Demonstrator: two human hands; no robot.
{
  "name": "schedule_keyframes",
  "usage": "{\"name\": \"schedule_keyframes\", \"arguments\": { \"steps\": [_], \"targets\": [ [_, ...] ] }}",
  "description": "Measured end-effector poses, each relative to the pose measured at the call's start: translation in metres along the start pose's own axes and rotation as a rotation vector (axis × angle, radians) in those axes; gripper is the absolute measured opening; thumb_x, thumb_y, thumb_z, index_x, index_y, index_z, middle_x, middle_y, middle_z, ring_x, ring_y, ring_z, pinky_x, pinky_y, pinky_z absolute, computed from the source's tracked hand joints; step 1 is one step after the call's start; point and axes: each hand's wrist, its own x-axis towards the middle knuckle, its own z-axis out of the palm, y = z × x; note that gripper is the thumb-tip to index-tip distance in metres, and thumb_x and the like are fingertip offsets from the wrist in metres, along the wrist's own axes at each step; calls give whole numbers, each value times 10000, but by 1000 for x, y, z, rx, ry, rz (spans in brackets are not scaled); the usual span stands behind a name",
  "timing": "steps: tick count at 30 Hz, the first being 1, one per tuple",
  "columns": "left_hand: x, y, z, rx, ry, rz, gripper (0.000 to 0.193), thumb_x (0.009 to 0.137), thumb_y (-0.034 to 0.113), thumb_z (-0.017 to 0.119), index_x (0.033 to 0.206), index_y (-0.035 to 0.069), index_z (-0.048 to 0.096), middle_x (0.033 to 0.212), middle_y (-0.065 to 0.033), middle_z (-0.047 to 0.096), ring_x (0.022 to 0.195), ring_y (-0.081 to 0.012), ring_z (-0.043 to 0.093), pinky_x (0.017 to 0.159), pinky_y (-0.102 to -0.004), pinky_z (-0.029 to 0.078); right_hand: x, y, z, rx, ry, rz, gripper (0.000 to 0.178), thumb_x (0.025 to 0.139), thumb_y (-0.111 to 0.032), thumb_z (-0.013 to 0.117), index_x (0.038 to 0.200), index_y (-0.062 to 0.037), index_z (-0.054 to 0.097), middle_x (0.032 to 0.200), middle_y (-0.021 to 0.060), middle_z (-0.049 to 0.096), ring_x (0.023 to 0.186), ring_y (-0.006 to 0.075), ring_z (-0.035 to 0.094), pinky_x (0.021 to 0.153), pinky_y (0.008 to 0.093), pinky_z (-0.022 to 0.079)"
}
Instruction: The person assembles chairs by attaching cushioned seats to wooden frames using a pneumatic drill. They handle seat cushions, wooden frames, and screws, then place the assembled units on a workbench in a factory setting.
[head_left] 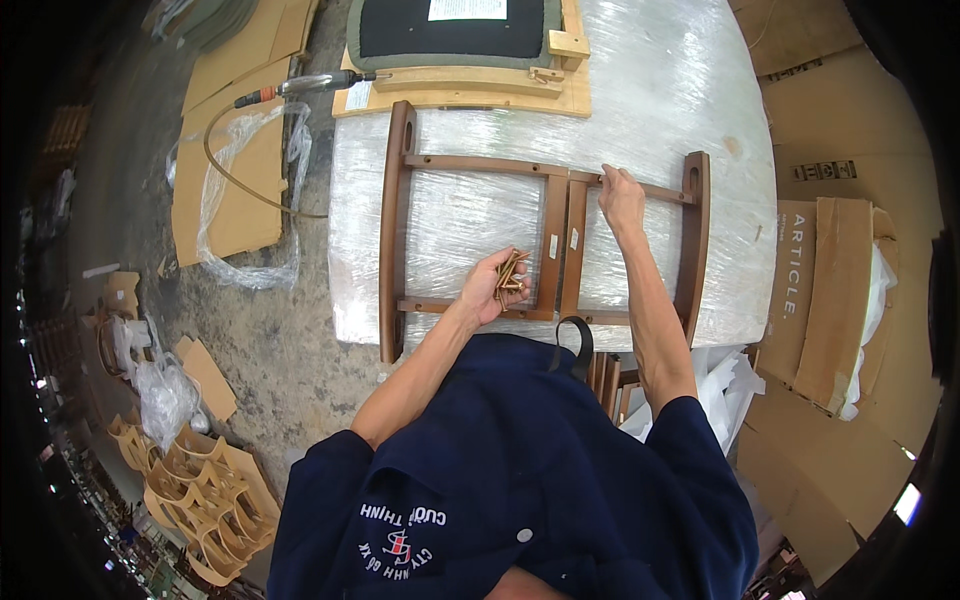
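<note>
My left hand [484, 287] is turned palm up, its fingers curled round a bunch of brass-coloured screws [511, 272]. It hovers over the near rail of the left brown wooden frame [397, 215]. Butted beside that one, on the right, lies a second brown wooden frame [697, 225]. My right hand [623, 203] is at the second frame's far rail, close to the middle joint. Its thumb and fingers are pinched together; whatever is between them is too small to make out. Dark holes show along the rails, and small white labels sit on the two middle bars.
The frames rest on a plastic-wrapped surface [470, 225]. Behind them is a wooden jig [460, 88] with a dark padded panel [450, 30]. A power screwdriver [310, 84] with a hose lies at its left edge. Cardboard [235, 190] covers floor at left; an open carton [835, 300] stands right.
</note>
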Motion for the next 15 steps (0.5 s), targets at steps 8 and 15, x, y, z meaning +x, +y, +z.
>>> {"name": "schedule_keyframes", "arguments": {
  "steps": [8,15],
  "targets": [
    [2,-10,3,12,-35,-8,305,1064,324,471,1125,59,610,815,-11,618,707,-168,663,595,-310,601,-4,-6,-8,124,22,84,269,884,-95,665,1141,-19,690,986,212,686,899,378,684,798,465,551],
    [2,-12,10,21,-50,-13,290,1069,302,439,1100,67,607,797,-12,605,688,-161,652,572,-304,591,-69,-58,-48,575,-141,378,294,894,-145,735,1147,2,712,977,125,728,839,172,673,738,318,546]
  ]
}}
